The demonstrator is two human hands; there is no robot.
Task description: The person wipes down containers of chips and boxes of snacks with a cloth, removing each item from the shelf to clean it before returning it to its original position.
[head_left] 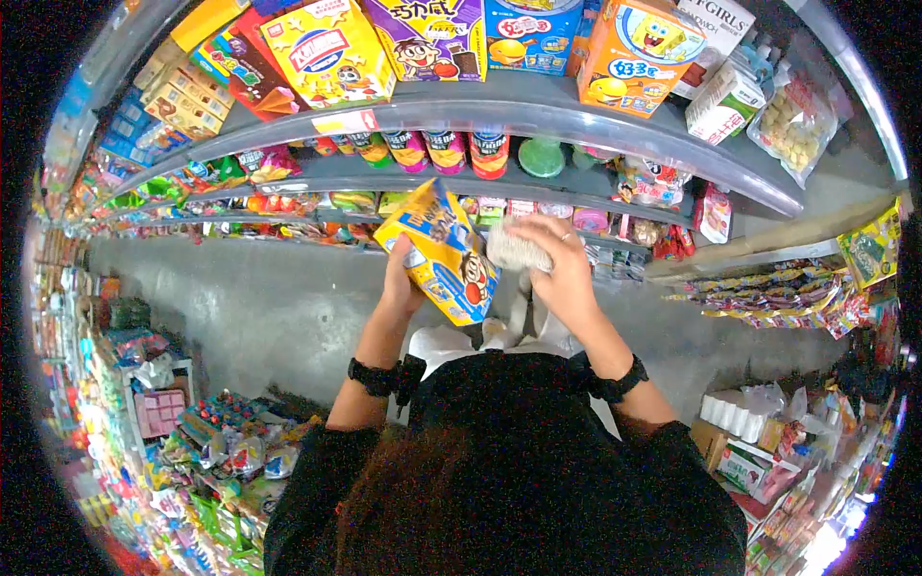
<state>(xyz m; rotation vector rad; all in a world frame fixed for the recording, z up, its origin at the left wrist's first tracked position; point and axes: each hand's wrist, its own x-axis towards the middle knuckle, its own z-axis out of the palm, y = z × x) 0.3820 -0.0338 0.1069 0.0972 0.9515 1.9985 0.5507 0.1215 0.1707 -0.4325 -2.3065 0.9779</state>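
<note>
A yellow and blue snack box (444,252) with a cartoon figure on it is tilted in front of the shelves, gripped at its left side by my left hand (401,278). My right hand (562,264) is closed on a whitish cloth (519,248), just to the right of the box. Black bands circle both wrists. Part of my left hand's fingers is hidden by the box.
An upper shelf (538,101) holds a yellow box (327,53), a purple box (430,38) and an orange box (639,58). Lower shelves carry tubes and bags. Piled packets (240,442) lie at lower left, cartons (754,470) at lower right.
</note>
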